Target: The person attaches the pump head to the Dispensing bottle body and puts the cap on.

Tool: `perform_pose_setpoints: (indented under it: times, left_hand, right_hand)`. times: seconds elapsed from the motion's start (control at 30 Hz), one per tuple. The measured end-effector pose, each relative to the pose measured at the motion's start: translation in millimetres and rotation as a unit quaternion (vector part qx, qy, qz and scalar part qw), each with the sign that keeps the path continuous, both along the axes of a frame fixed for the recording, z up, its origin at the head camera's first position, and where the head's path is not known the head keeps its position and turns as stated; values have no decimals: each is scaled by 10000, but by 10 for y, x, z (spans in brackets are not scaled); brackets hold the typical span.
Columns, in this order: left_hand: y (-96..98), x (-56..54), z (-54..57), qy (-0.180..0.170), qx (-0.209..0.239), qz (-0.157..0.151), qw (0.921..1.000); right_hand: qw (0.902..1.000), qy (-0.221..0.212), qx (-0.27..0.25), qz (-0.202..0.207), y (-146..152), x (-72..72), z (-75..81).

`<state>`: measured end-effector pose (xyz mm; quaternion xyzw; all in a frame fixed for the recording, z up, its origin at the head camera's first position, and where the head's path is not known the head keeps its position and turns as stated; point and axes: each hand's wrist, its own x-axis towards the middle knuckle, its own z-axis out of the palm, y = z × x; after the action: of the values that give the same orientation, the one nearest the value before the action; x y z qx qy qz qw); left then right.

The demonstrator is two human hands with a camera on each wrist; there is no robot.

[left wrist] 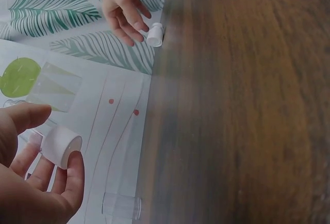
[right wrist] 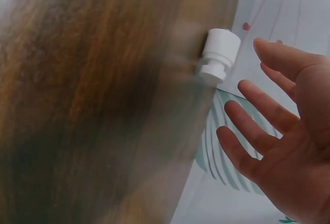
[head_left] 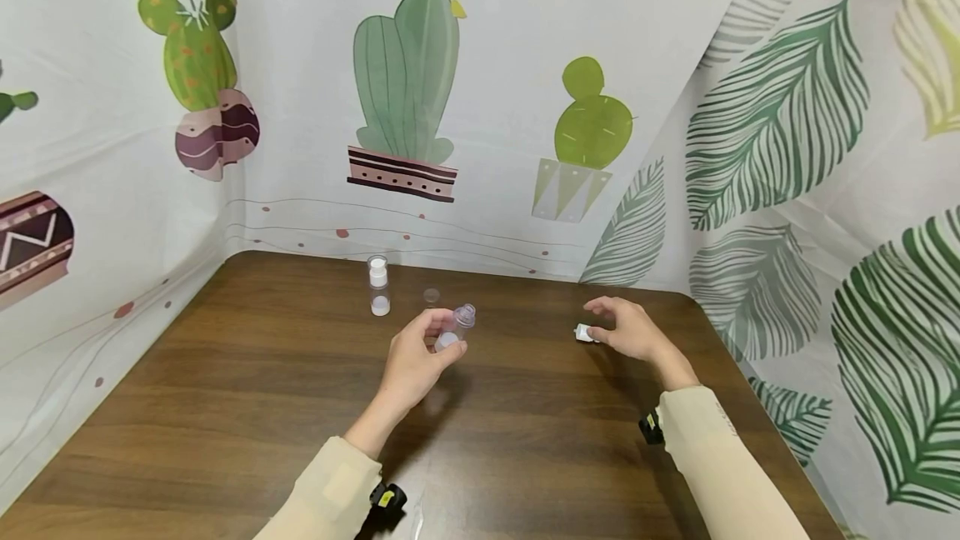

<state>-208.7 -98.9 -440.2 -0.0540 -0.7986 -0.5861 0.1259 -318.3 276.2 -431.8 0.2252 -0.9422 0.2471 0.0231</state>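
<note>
My left hand (head_left: 420, 357) grips a small clear bottle (head_left: 462, 319) between thumb and fingers. The bottle is tilted, with its bare threaded neck up and to the right. In the left wrist view its white bottom (left wrist: 62, 145) faces the fingertips. A white pump head (head_left: 584, 332) lies on its side on the table by my right hand (head_left: 628, 328). In the right wrist view the fingers are spread and relaxed, and a gap shows between them and the pump head (right wrist: 220, 53).
A second clear bottle with a white pump top (head_left: 378, 286) stands upright at the back left of the brown wooden table (head_left: 225, 390). Between it and my left hand is a clear cap (head_left: 431, 296). A printed cloth (head_left: 495, 107) hangs behind the table.
</note>
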Motion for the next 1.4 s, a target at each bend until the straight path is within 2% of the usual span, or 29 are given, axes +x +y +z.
perform_pose_setpoints:
  times: [0.6,0.87,1.4]
  left_hand:
    - [14,3,-14,56,54,-64,9999]
    - [7,-8,-17,116,41,-91,9999]
    - [-1,-13,-44,101,1,-56,9999]
  right_hand:
    - [9989,-349,299,113,21,-53,-129]
    - [9988,-166,430,163,20,-60,-163]
    - [9985,-62,537,0,13,-78,-224]
